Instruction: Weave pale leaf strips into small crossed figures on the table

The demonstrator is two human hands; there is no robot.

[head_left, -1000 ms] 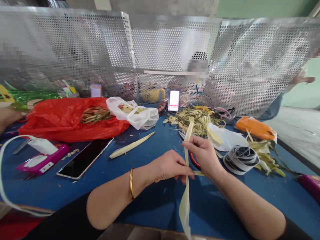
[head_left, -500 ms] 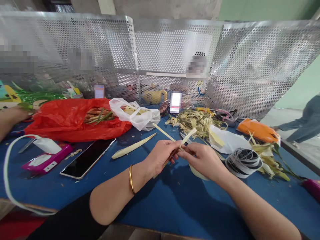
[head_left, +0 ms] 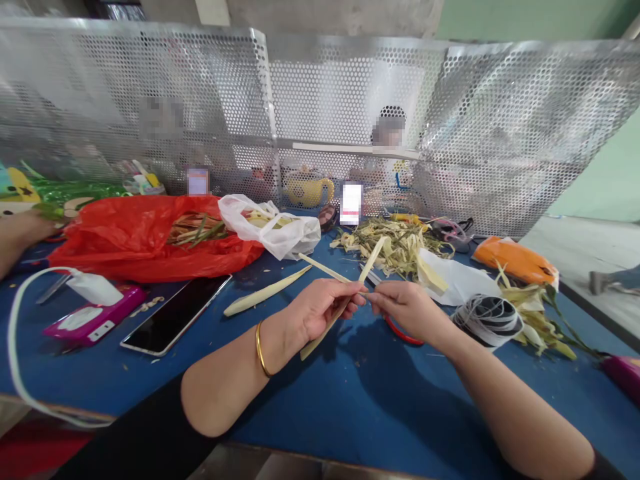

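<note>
the left hand (head_left: pixel 323 307) is pinching the pale leaf strips (head_left: pixel 374 257) where they are crossing, its thumb and forefinger pressing right down on them. one strip is pointing up and left from the fingertips, another is slanting up and right, and a length is trailing down and left beneath the palm, above the blue table (head_left: pixel 300 407). the right hand (head_left: pixel 413 310) is curling with thumb and fingertips gripping a narrow bit of strip, just to the right of the crossing. against the view half a second earlier, the right fingertips are sitting slightly farther right, the up-right strip is reaching higher, and a red handle (head_left: pixel 406 339) is showing under the right hand, replacing the broad pale leaf hanging there before. a pointed pale husk (head_left: pixel 267 291) is lying near the left hand, and a wound spool (head_left: pixel 487 320) is resting beside the right wrist.
</note>
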